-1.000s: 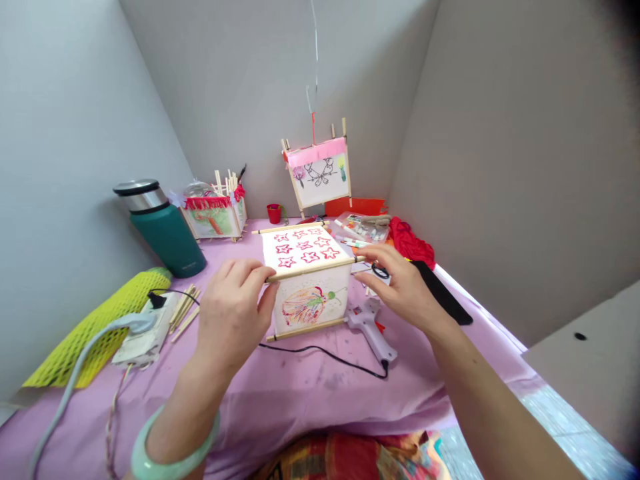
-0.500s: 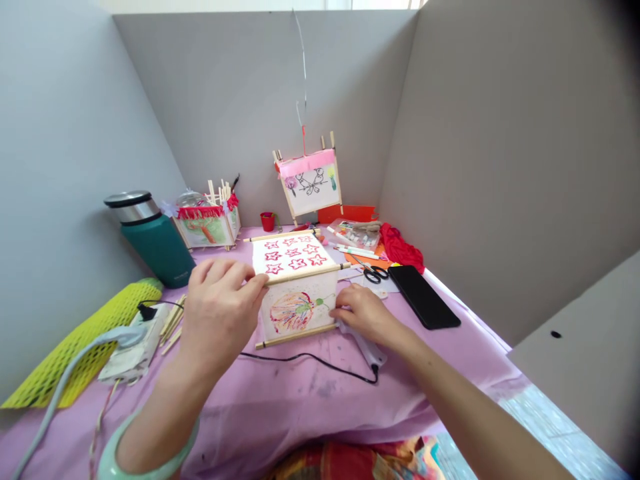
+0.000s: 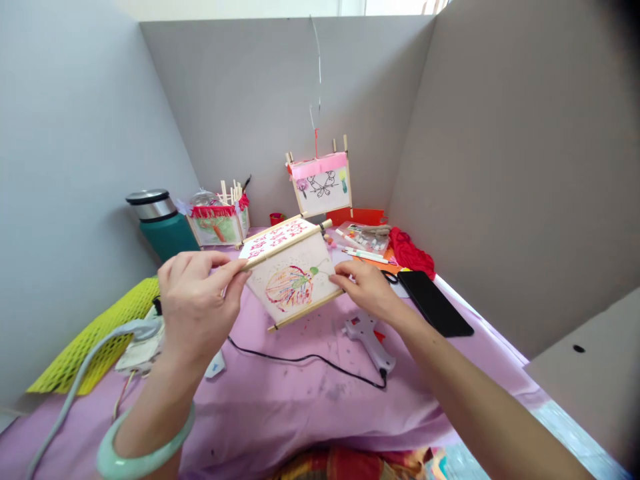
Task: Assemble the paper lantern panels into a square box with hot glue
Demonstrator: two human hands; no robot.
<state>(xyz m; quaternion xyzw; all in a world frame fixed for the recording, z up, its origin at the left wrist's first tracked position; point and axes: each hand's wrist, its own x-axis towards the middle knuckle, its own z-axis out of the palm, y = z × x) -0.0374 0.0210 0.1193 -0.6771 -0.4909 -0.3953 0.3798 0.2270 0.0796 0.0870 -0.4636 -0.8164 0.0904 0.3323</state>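
Observation:
A paper lantern (image 3: 295,283) with a frame of thin wooden sticks hangs tilted between my hands above the cloth. Its near face carries a colourful butterfly-like drawing, and red stars mark the upper face. My left hand (image 3: 203,300) pinches the upper left corner at a stick end. At the right edge, my right hand (image 3: 365,287) grips the lower corner, thumb in front; its other fingertips are partly hidden. Below my right hand a white glue gun (image 3: 367,340) lies on the cloth, its black cord (image 3: 310,357) running left.
A teal bottle (image 3: 167,233) and a decorated box of sticks (image 3: 217,227) stand back left. Another lantern (image 3: 323,187) hangs on a wire. On the right lie a phone (image 3: 435,303), scissors (image 3: 391,277), markers (image 3: 370,255) and red yarn (image 3: 410,253). A power strip (image 3: 137,353) sits left.
The lantern has been lifted off the cloth and tilted, its right side higher. The glue gun now shows fully beneath it. The view has shifted slightly left.

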